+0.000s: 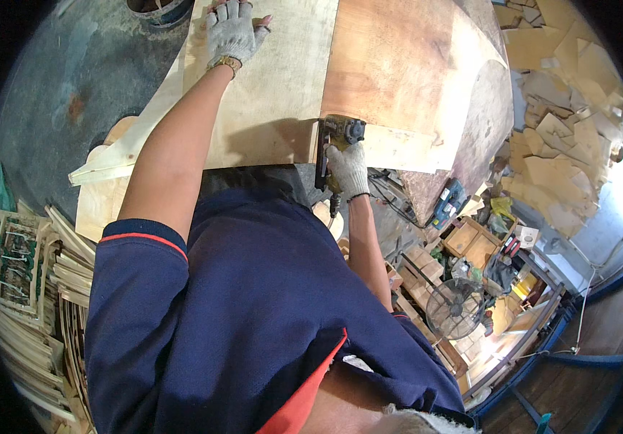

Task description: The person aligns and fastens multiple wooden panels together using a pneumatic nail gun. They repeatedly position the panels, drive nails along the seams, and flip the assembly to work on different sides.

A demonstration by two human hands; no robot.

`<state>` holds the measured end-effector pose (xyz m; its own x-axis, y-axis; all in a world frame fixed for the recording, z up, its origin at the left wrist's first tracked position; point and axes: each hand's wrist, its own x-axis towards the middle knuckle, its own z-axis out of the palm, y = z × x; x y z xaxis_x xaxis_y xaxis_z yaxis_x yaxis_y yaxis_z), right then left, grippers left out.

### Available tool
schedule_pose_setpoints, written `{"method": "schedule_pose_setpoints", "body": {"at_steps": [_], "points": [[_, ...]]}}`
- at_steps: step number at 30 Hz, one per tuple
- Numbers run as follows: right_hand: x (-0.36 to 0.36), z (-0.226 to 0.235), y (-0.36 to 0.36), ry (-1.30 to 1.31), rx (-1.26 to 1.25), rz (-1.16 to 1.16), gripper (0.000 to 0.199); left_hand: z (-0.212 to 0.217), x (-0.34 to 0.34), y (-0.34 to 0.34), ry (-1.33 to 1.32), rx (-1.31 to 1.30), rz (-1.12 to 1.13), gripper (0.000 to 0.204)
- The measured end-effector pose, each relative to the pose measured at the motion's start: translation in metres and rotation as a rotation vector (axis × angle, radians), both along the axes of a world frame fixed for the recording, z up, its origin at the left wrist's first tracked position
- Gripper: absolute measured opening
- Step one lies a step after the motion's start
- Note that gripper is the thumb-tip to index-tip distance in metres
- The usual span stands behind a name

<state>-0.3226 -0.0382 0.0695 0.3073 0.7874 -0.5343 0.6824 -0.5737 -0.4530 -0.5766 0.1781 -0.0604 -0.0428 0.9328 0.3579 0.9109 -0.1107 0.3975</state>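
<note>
My left hand (233,35), in a grey fingerless-tip glove, lies flat on a pale plywood sheet (282,65) with its fingers stretched out. My right hand (350,170), also gloved, is wrapped round the handle of a nail gun (344,129) with a long black magazine. The nail gun sits at the near edge of the wood, where the pale sheet meets a browner plywood sheet (394,65). Its nose tip is hidden, so I cannot tell whether it touches the wood. A narrow wooden strip (398,147) runs along the near edge, right of the nail gun.
A blue power tool (447,204) lies to the right, near a wooden box (472,244) and a fan (454,309). Plywood offcuts (557,145) are heaped at the far right. Stacked wood strips (29,362) lie at the lower left. A bucket (159,13) stands at the far left.
</note>
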Motion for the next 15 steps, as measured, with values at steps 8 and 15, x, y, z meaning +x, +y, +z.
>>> {"method": "schedule_pose_setpoints", "body": {"at_steps": [8,15], "points": [[0.005,0.003,-0.023,0.070,-0.108,-0.058,0.035,-0.002,-0.001,0.001,0.070,-0.011,0.034,0.086],[0.002,0.001,-0.048,0.021,-0.085,-0.029,0.034,-0.005,-0.002,0.002,0.113,-0.016,0.048,0.086]]}}
